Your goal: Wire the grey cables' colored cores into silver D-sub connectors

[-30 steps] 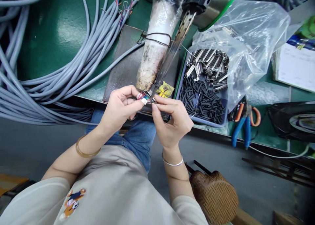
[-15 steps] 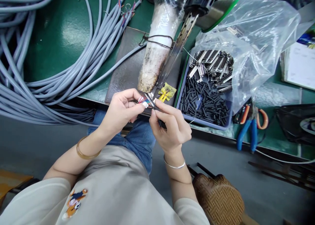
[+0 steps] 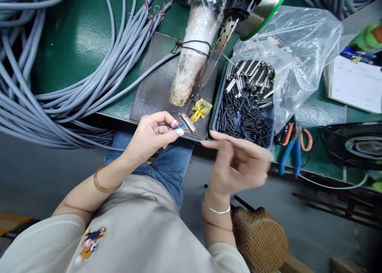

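My left hand (image 3: 152,134) is closed, thumb against fingers, on thin coloured wires (image 3: 176,126). A metal-shelled D-sub connector (image 3: 188,123) sits at the ends of these wires, just beyond the fingertips and over the front edge of the dark plate (image 3: 155,82). My right hand (image 3: 240,165) is apart from the connector, by the front of a blue bin (image 3: 271,131). Its fingers are stretched out and slightly blurred, with nothing visible between them. Inside the bin lie short black tubes (image 3: 238,121) and a pile of loose D-sub connectors (image 3: 253,76).
A soldering iron stand with a white, stained, wrapped piece (image 3: 192,62) rises over the plate, beside a yellow clip (image 3: 198,112). Grey cables (image 3: 98,80) spread on the left. Blue-handled cutters (image 3: 294,149), a plastic bag (image 3: 301,54) and a stool (image 3: 259,237) are on the right.
My right hand has left the connector and moved right, towards the bin, its fingers opening out. My left hand still holds the wires, and the connector now shows plainly.
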Available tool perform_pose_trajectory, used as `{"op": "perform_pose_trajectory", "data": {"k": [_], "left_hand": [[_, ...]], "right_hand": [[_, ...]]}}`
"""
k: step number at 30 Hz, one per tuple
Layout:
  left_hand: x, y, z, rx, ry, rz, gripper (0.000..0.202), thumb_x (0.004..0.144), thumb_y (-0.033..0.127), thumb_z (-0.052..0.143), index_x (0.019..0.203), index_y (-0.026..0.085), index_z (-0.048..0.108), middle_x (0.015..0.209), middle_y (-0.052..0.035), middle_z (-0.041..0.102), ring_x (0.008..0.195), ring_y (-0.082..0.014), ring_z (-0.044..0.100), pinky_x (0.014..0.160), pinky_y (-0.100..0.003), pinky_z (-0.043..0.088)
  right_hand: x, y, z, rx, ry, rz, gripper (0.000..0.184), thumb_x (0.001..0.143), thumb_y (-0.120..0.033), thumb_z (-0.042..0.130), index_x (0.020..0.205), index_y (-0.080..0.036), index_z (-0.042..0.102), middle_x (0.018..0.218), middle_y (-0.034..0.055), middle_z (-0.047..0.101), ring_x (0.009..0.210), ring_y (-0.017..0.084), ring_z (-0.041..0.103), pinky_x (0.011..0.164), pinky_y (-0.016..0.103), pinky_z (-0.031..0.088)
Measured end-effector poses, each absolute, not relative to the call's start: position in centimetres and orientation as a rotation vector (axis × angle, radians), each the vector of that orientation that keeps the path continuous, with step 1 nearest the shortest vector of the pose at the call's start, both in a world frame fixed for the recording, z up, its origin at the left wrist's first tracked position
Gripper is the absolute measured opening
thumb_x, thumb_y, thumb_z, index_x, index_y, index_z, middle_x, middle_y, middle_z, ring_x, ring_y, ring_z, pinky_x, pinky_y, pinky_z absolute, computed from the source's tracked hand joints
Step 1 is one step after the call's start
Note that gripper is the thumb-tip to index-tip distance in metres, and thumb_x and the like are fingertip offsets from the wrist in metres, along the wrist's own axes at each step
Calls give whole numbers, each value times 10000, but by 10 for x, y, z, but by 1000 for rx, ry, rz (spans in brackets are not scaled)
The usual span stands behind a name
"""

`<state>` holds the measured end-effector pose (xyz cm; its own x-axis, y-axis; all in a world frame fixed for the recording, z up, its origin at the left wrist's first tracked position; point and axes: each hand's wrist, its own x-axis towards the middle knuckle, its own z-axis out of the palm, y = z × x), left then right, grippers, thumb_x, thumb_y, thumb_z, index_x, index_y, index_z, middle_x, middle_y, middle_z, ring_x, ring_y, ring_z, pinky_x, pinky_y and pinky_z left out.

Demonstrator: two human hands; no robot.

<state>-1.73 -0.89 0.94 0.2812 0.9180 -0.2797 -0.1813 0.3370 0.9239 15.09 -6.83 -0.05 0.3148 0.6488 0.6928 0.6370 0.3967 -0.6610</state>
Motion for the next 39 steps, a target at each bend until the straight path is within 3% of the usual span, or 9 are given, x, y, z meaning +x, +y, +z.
{"op": "perform_pose_trajectory", "data": {"k": [3,5,14,24,31,39], "left_hand": [[-18,-11,6,916,982,936,197,717,237,825,716,158,645,487,54,532,377,-27,407,368,-147,284],[-16,-12,5,907,984,953,191,718,240,825,713,161,652,488,58,527,369,-23,385,358,-150,271],[-6,-5,8,933,980,1116,130,690,160,785,702,141,658,641,41,613,429,-1,390,388,-143,290],[-6,0,8,987,1073,1106,173,690,176,787,684,167,615,628,48,570,430,-13,368,383,-159,266],[-8,3,11,1002,1075,1124,176,719,177,783,684,181,611,513,79,469,396,-20,334,376,-160,252],[-11,1,5,975,1075,1051,211,706,209,826,689,172,619,596,47,549,408,-18,372,370,-168,274]], "right_hand": [[147,-64,-9,-1311,-1573,27,172,884,-118,716,995,-244,680,987,6,809,879,192,799,753,317,660],[142,-59,-13,-1291,-1603,63,143,885,-116,709,944,-241,670,1005,9,806,914,182,789,810,327,654],[134,-46,-18,-1221,-1664,-116,227,846,-36,700,913,-234,610,1038,47,813,877,160,787,783,267,633],[136,-38,-14,-1248,-1685,-112,181,891,-89,667,895,-250,584,1054,34,811,891,177,785,780,313,642],[138,-35,-11,-1212,-1720,-129,164,889,-105,694,919,-245,615,1089,39,805,927,177,782,821,306,646],[139,-36,-11,-1213,-1785,-226,178,900,-104,680,881,-250,581,1041,36,817,853,143,784,736,245,637]]}}
